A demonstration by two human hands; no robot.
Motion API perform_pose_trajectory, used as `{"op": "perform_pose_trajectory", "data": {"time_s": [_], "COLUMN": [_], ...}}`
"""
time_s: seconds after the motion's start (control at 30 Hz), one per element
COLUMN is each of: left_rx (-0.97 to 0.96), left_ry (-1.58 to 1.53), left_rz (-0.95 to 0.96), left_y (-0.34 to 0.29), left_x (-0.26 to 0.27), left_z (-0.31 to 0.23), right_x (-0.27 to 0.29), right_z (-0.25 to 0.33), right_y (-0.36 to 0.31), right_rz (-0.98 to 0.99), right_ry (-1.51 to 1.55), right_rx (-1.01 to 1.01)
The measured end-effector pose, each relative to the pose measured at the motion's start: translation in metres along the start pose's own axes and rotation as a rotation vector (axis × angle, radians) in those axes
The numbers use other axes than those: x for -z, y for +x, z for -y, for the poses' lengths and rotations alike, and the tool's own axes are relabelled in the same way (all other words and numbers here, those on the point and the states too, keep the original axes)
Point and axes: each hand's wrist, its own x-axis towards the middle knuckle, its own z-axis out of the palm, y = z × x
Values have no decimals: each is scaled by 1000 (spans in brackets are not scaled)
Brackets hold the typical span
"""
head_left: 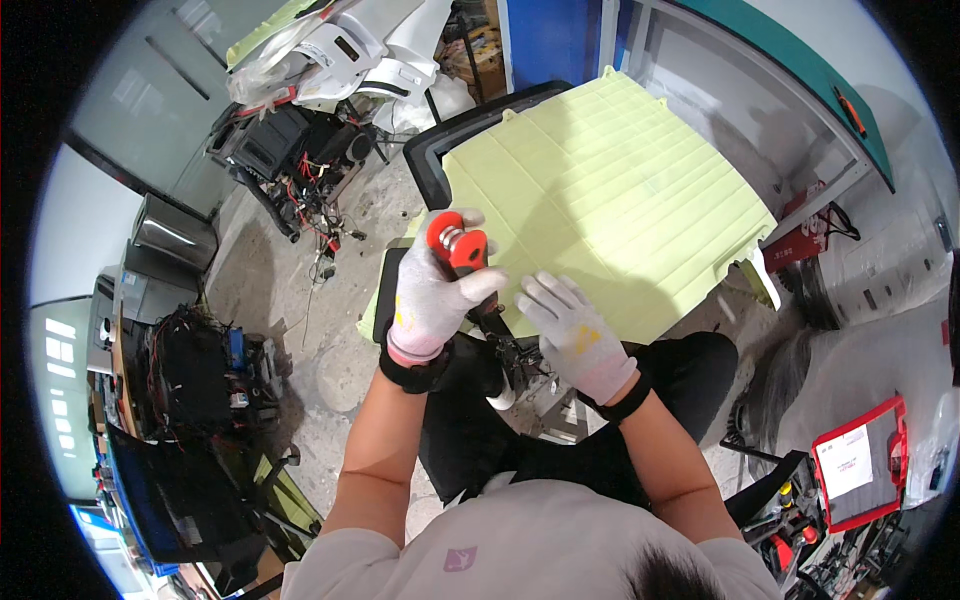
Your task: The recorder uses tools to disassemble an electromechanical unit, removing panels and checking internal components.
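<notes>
Wearing a white glove, my left hand [425, 300] is closed around a red and black hand tool [462, 245] with a rounded red end and silvery rings. Its exact kind I cannot make out. The tool's lower part is partly covered by my thumb and fingers. My right hand [575, 335], also gloved, has its fingers stretched out at the near edge of a large pale yellow ribbed panel [610, 190]. Nothing shows in that hand, and I cannot tell whether its fingertips touch the panel. Under the panel, a black frame [428, 170] shows along the left and far edges.
Loose wires and black parts [300, 170] lie on the floor at the far left, below white plastic shells [350, 55]. A green-topped bench [800, 60] stands at the far right. An open red tool case [862, 470] sits at the near right.
</notes>
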Motion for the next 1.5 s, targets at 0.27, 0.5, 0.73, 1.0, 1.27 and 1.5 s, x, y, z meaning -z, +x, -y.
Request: {"op": "perform_pose_trajectory", "data": {"time_s": [0.27,0.5,0.73,1.0,1.27,1.5], "left_rx": [-159,-18,123,132,112,82], "left_ry": [-70,33,-219,40,-139,-442], "left_rz": [-102,-38,430,104,97,252], "left_y": [2,-1,-2,4,0,-2], "left_x": [-14,-14,5,7,-6,6], "left_z": [12,6,-1,8,5,0], "right_x": [22,17,-3,3,1,-9], "right_z": [21,30,21,25,24,19], "right_y": [11,38,36,38,32,34], "right_rz": [-199,-249,-390,-331,-233,-268], "right_ry": [584,851,759,967,894,955], "right_rx": [-196,-344,-263,-424,-376,-377]}}
